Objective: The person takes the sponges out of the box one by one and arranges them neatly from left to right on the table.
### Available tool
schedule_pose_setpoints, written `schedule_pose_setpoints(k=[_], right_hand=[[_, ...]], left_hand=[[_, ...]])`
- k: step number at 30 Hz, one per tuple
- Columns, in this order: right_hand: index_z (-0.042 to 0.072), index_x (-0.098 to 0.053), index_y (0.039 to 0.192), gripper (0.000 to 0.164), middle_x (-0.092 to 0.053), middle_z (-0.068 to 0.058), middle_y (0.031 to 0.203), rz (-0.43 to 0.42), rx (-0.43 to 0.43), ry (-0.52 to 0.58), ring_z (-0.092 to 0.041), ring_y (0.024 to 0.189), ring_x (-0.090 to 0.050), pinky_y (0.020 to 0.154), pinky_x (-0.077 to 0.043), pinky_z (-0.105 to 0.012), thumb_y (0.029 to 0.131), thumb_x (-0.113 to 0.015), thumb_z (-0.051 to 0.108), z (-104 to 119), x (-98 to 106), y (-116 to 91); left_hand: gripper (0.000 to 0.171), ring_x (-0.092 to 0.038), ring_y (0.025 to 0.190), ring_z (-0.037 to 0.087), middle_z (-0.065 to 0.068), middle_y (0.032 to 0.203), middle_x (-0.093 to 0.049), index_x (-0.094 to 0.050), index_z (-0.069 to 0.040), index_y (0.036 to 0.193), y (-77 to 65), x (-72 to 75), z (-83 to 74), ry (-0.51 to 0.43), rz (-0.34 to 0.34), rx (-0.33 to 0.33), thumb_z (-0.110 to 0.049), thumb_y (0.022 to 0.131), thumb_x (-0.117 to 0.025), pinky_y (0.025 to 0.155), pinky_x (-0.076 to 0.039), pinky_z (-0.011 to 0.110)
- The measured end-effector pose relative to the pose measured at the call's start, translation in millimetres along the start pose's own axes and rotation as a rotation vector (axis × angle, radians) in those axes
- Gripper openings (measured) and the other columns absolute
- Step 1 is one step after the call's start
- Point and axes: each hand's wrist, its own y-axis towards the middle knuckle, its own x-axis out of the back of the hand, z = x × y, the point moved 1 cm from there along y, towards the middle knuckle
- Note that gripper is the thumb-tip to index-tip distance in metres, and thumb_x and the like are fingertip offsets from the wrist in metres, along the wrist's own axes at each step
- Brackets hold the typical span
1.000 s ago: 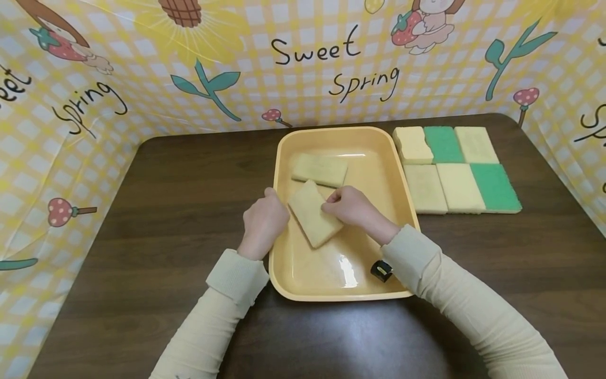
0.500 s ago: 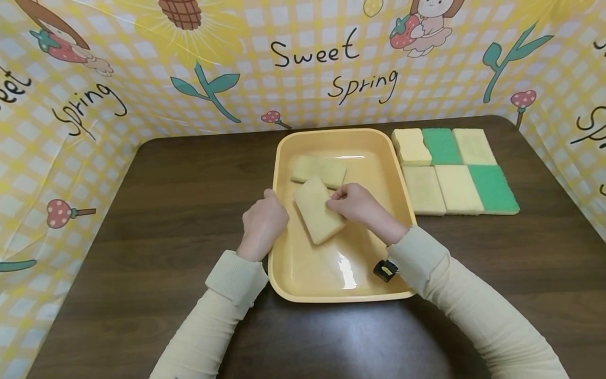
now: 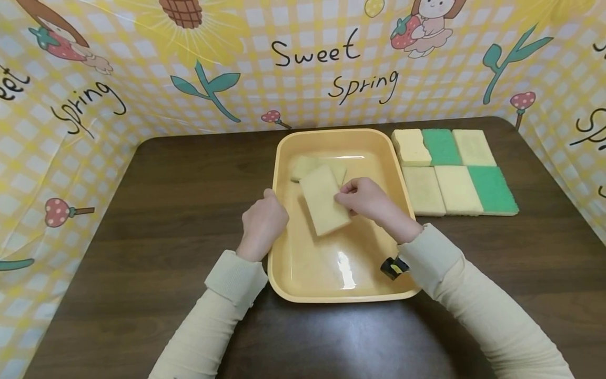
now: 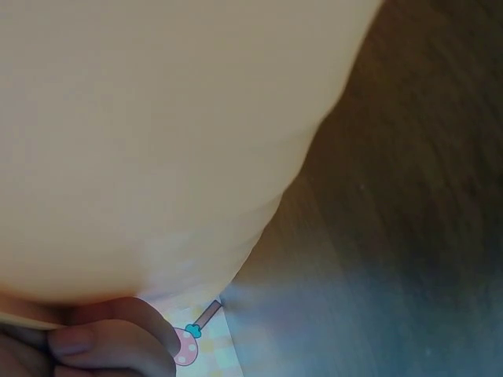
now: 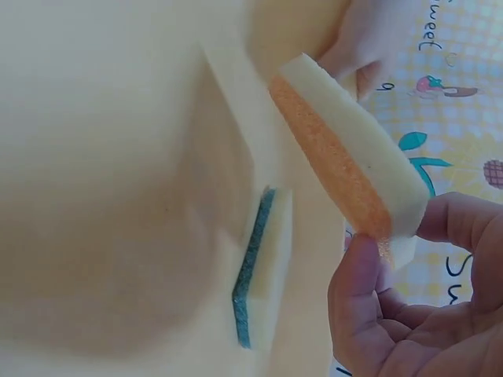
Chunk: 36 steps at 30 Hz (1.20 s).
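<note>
My right hand (image 3: 366, 197) pinches a cream sponge (image 3: 324, 202) by its right edge, raised over the yellow tray (image 3: 341, 297). The right wrist view shows an orange layer on the underside of this held sponge (image 5: 354, 149). A second sponge (image 3: 307, 166) lies in the tray, partly covered by the held one in the head view; from the side this second sponge (image 5: 263, 275) shows a dark green layer under a pale one. My left hand (image 3: 265, 223) grips the tray's left rim, its fingers (image 4: 114, 345) curled at the edge in the left wrist view.
Right of the tray, several sponges form two rows on the dark wooden table (image 3: 180, 210). They include cream sponges (image 3: 458, 190) and green-topped ones (image 3: 493, 190); one cream sponge (image 3: 412, 147) has a wavy side. A yellow checked cloth (image 3: 312, 100) stands behind the table and along its sides.
My right hand has lifted the pinched sponge off the tray bottom and carried it slightly away and to the right, overlapping the other sponge. The left hand has stayed at the rim.
</note>
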Motion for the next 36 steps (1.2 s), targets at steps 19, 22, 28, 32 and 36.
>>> schedule_pose_setpoints(k=[19, 22, 28, 32, 36], right_hand=[[-0.007, -0.053, 0.114, 0.034, -0.058, -0.008, 0.096, -0.011, 0.02, 0.066, -0.009, 0.071, -0.057, 0.073, -0.053, -0.023, 0.094, -0.056, 0.02, -8, 30, -24], [-0.007, -0.052, 0.114, 0.035, -0.059, -0.007, 0.095, -0.014, 0.031, 0.078, -0.01, 0.071, -0.057, 0.072, -0.053, -0.022, 0.093, -0.056, 0.021, -6, 32, -27], [-0.006, -0.053, 0.113, 0.034, -0.059, -0.003, 0.091, -0.028, 0.053, 0.064, -0.009, 0.071, -0.057, 0.072, -0.052, -0.021, 0.093, -0.057, 0.022, -1, 38, -33], [-0.005, -0.053, 0.114, 0.034, -0.058, 0.0, 0.088, -0.046, 0.039, 0.06, -0.009, 0.07, -0.057, 0.072, -0.051, -0.02, 0.094, -0.057, 0.022, 0, 45, -37], [-0.005, -0.051, 0.12, 0.041, -0.058, -0.004, 0.098, -0.046, 0.011, 0.061, -0.008, 0.074, -0.057, 0.073, -0.051, -0.019, 0.094, -0.056, 0.026, 0, 51, -40]], left_hand=[[0.02, -0.064, 0.072, 0.032, 0.02, 0.083, -0.064, -0.045, 0.0, 0.103, 0.6, 0.4, 1.1, -0.005, 0.006, 0.005, -0.016, 0.094, -0.036, 0.063, -0.05, 0.047], [0.021, -0.064, 0.072, 0.033, 0.021, 0.083, -0.065, -0.046, 0.0, 0.104, 0.3, -0.5, 0.7, 0.001, 0.002, 0.003, -0.016, 0.094, -0.038, 0.063, -0.051, 0.047], [0.02, -0.065, 0.071, 0.033, 0.021, 0.082, -0.065, -0.046, 0.0, 0.102, 0.0, -1.1, 0.3, 0.005, -0.014, -0.001, -0.016, 0.094, -0.039, 0.062, -0.051, 0.048], [0.018, -0.064, 0.07, 0.032, 0.02, 0.081, -0.065, -0.046, 0.0, 0.101, -0.2, -0.9, 0.6, 0.002, -0.019, -0.002, -0.015, 0.094, -0.039, 0.062, -0.051, 0.048], [0.018, -0.064, 0.069, 0.032, 0.02, 0.08, -0.065, -0.046, 0.0, 0.1, -0.7, -0.5, 0.3, 0.003, -0.022, -0.004, -0.015, 0.094, -0.039, 0.061, -0.051, 0.048]])
